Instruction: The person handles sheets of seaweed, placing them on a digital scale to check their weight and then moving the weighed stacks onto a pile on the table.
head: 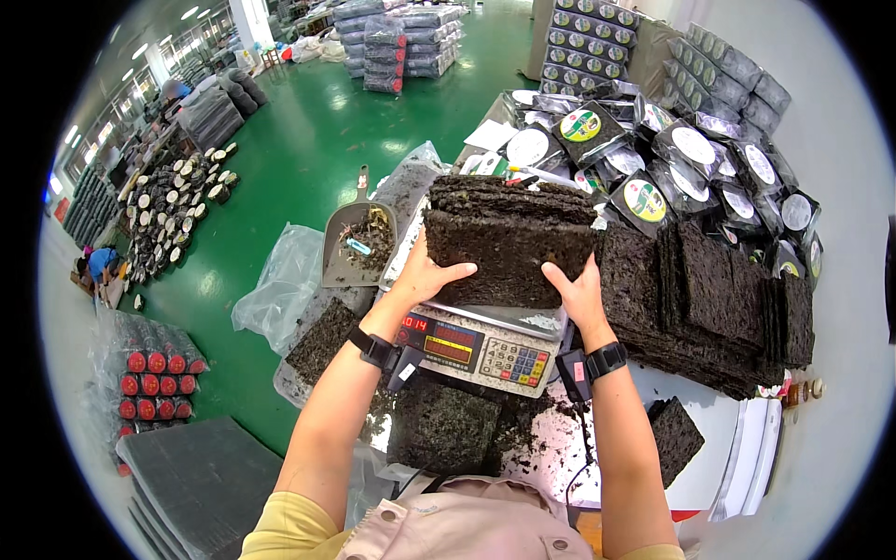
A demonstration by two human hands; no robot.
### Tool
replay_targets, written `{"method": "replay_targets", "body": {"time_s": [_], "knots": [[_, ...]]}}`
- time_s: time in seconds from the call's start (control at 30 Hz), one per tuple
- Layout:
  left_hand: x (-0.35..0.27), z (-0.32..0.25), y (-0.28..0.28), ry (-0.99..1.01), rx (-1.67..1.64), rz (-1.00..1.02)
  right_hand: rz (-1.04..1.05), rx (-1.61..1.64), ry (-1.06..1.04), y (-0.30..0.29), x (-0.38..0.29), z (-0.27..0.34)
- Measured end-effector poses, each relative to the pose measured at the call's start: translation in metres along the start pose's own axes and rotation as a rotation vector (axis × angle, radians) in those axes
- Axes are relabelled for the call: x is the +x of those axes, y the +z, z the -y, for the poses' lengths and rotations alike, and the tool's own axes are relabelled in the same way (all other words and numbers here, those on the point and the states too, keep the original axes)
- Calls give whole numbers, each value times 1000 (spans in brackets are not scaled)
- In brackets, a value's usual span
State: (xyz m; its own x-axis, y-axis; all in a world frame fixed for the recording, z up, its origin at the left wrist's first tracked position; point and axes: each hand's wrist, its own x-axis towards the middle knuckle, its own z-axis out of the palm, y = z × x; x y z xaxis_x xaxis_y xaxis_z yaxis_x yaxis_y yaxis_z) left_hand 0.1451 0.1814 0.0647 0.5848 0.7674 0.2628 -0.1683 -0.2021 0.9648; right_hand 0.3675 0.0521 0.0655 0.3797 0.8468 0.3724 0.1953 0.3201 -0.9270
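A thick stack of dark dried seaweed sheets (507, 259) stands on edge above the metal pan of a digital counting scale (483, 350). My left hand (430, 273) grips its left end, thumb across the near face. My right hand (579, 283) clasps the right end the same way. The fingers behind the stack are hidden. Both wrists wear black strapped devices. Nearest me, before the scale, lies a dark seaweed slab (444, 427) among crumbs. Large piles of seaweed sheets (700, 301) rise just right of my right hand.
Clear-wrapped seaweed packs (644, 199) with oval labels are heaped at the back right. A dustpan (336, 259) holding scraps lies left of the scale, near a clear plastic bag (276, 294). A loose sheet (675, 437) lies at right. A co-worker (103, 266) bends down far left.
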Motion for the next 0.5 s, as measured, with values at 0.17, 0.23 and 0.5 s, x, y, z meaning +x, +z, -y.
{"method": "replay_targets", "body": {"time_s": [0.17, 0.23, 0.5], "knots": [[-7, -58, 20, -275, -152, -25, 7, 196, 353, -14, -1, 31], [-10, -68, 22, -488, -195, 37, -7, 321, 568, -19, -10, 42], [-49, -80, 55, -343, -127, 99, -62, 311, 446, -34, -76, 60]]}}
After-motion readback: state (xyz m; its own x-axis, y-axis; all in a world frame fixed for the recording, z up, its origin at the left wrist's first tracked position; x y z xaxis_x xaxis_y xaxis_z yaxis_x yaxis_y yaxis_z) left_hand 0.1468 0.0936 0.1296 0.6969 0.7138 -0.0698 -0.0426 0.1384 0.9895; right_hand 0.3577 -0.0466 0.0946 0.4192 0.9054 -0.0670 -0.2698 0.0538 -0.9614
